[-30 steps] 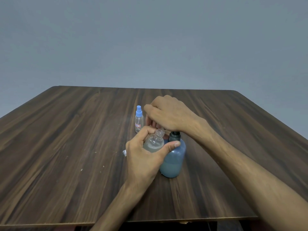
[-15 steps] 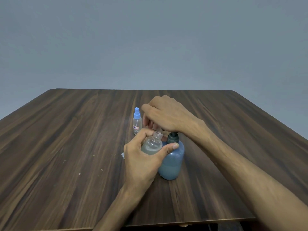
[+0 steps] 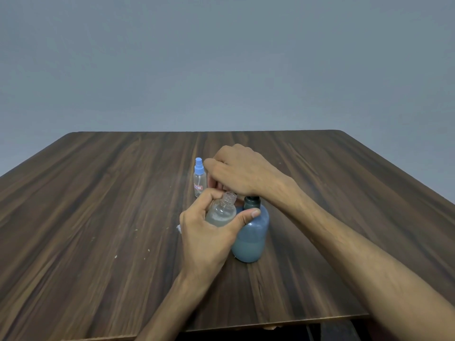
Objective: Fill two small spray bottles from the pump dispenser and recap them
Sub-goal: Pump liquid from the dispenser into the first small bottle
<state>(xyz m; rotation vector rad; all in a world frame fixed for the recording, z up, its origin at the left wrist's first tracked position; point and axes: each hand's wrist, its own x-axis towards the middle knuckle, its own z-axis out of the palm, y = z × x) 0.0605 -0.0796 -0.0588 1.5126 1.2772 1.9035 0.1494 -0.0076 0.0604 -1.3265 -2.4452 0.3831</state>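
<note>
**Open bottle held at the pump spout**

The left hand [image 3: 204, 239] is gripping a small clear bottle [image 3: 220, 212], uncapped, w/ thumb and fingers [image 3: 248, 214] curled round its body; it's tilting a bit to the right, threaded neck up near the dispenser's spout. A little cloudy liquid is sitting in the bottom of it.

The right hand [image 3: 242, 172] is lying over the top of the pump dispenser [image 3: 251, 232], palm down, fingers bent downward on the far side (can't tell exactly what they're touching; the pump head is hidden under the hand). Only the dark collar is showing below the wrist. The dispenser itself is a blue translucent bottle standing upright on the wooden surface [image 3: 98, 217], approx. a third full of pale liquid, and touching the left hand.

Behind both, the second spray bottle [image 3: 199, 178] is standing upright w/ its blue cap on, just left of the right hand's knuckles. A small white bit [image 3: 179, 228] is peeking out left of the left hand.
</note>
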